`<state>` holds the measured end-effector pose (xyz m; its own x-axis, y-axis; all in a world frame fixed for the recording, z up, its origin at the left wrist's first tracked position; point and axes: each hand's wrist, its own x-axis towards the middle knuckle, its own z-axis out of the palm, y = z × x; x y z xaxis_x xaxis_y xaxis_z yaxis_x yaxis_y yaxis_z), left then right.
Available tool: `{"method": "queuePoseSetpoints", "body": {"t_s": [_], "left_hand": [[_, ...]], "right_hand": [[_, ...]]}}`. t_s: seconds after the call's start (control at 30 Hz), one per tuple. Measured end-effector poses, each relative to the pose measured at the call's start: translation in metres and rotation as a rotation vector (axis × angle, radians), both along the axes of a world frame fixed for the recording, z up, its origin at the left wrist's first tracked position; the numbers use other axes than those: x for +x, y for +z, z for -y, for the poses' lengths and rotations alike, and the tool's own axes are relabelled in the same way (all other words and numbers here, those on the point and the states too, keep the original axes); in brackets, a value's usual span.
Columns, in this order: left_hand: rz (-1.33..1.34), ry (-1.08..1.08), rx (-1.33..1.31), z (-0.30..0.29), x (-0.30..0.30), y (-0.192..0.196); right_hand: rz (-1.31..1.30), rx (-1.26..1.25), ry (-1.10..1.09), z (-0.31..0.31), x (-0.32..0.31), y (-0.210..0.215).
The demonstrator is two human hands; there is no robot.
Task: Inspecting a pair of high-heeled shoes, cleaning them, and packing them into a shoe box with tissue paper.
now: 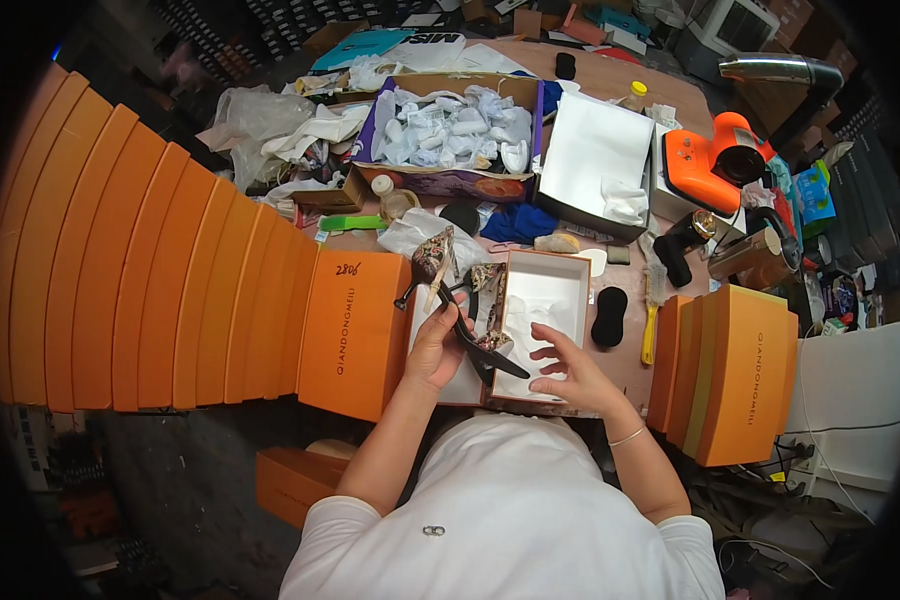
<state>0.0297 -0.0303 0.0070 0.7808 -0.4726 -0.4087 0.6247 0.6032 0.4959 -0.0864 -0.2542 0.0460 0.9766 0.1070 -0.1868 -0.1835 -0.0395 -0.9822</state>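
My left hand (438, 348) grips a high-heeled shoe (432, 260) around its middle. The shoe has a flower-patterned upper, a dark sole and a thin dark heel. More patterned material (487, 305) shows right beside the sole; whether it belongs to this shoe or a second one, I cannot tell. My right hand (573, 375) is open, fingers spread, close to the sole's pointed end and holding nothing. Behind and below both hands sits an open shoebox (583, 272) with white paper (544, 306) inside.
Orange shoeboxes (353, 330) stand in a long row at left, with several more (740, 365) at right. Beyond the work lie a carton (440, 182) of crumpled paper, a white-lined box (595, 140), a yellow-handled brush (651, 315), a black oval pad (609, 316) and an orange device (692, 170).
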Motion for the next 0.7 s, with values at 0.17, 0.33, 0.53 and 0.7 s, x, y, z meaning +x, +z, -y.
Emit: {"method": "queuePoseSetpoints", "body": {"t_s": [0.17,0.33,0.53,0.7], "left_hand": [[-0.157,-0.007,0.015,0.022,-0.010,0.028],[-0.118,-0.026,0.069,0.018,-0.014,0.014],[0.028,0.021,0.159,0.030,-0.019,0.027],[0.389,-0.042,0.316,0.037,-0.027,0.026]], "right_hand": [[-0.255,0.491,-0.110,-0.026,-0.008,-0.016],[-0.327,0.628,-0.187,-0.023,-0.017,-0.022],[-0.326,0.551,-0.209,-0.022,-0.021,-0.031],[-0.266,0.267,-0.303,-0.007,-0.023,-0.044]]}}
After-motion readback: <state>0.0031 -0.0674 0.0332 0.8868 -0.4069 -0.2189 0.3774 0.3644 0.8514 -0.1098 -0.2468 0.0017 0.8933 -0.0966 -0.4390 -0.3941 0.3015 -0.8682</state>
